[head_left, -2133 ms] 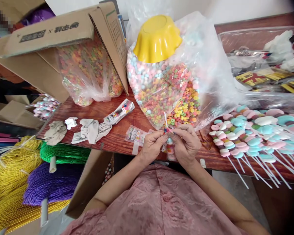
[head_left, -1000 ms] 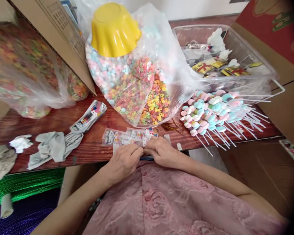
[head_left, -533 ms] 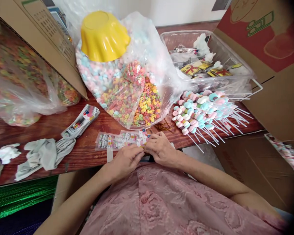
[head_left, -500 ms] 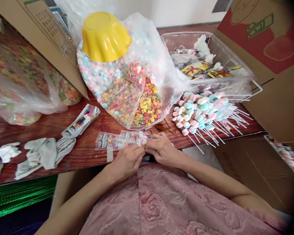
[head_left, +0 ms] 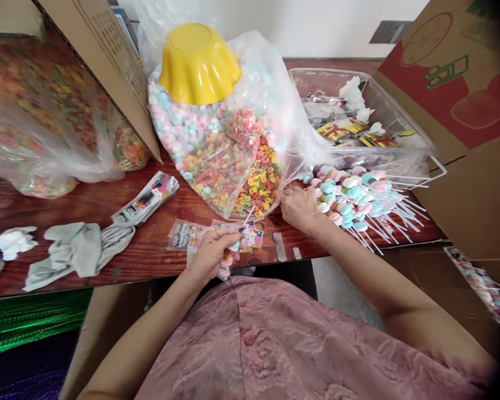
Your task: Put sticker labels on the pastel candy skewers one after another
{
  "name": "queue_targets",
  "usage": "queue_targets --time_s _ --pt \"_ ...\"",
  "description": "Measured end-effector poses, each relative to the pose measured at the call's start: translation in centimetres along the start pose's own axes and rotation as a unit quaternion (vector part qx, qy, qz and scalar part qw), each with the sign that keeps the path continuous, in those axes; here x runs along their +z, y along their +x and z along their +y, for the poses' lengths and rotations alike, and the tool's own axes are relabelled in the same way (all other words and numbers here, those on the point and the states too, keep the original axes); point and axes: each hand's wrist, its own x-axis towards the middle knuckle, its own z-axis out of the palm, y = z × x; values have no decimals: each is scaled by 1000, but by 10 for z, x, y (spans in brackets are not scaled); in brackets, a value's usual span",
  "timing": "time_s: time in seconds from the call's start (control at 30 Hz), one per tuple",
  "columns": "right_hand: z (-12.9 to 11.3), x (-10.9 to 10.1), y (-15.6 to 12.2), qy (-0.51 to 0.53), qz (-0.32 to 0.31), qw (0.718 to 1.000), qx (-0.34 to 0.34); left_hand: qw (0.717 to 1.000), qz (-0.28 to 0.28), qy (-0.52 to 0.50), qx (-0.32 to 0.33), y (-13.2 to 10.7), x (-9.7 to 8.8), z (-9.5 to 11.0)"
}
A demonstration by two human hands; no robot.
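Observation:
My left hand (head_left: 213, 253) is closed around a marshmallow skewer (head_left: 227, 261) in a clear wrapper. Its white stick points up and away, while the marshmallows hang below my fingers. Beneath and beyond this hand lie flat printed clear bags (head_left: 184, 233). My right hand (head_left: 299, 206) rests on the table between the candy bag and the pile of marshmallow skewers (head_left: 352, 191). Its fingers are curled downward with the tips hidden. A few thin brown twist ties (head_left: 278, 220) show beside it; whether the fingers pinch any is hidden.
A big clear bag (head_left: 170, 125) of marshmallows and candy rings stands behind, with a yellow bowl (head_left: 200, 66) upside down on top. A plastic bin (head_left: 369, 145) is at back right. Stacked printed bags (head_left: 145, 199) and grey cloth (head_left: 73, 253) lie left. Cardboard boxes flank the table.
My hands have parted. The right has moved right and away to the twist ties, and the left now shows the wrapped skewer it holds. The view has shifted slightly.

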Motion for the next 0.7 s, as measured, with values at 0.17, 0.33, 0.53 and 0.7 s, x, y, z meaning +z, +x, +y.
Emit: queue_targets --time_s 0.17,0.33,0.53,0.7 --pt "-4 2 9 -14 -27 999 12 1000 -27 -9 -6 -3 2 -6" --pt "26 -14 -9 -4 29 998 63 993 -76 -86 -18 3 4 4" --pt "20 -7 -43 84 210 974 -21 977 -180 -101 -58 20 36 23" --pt "-2 -11 -64 288 291 911 -45 988 -142 -52 -24 25 52 16"
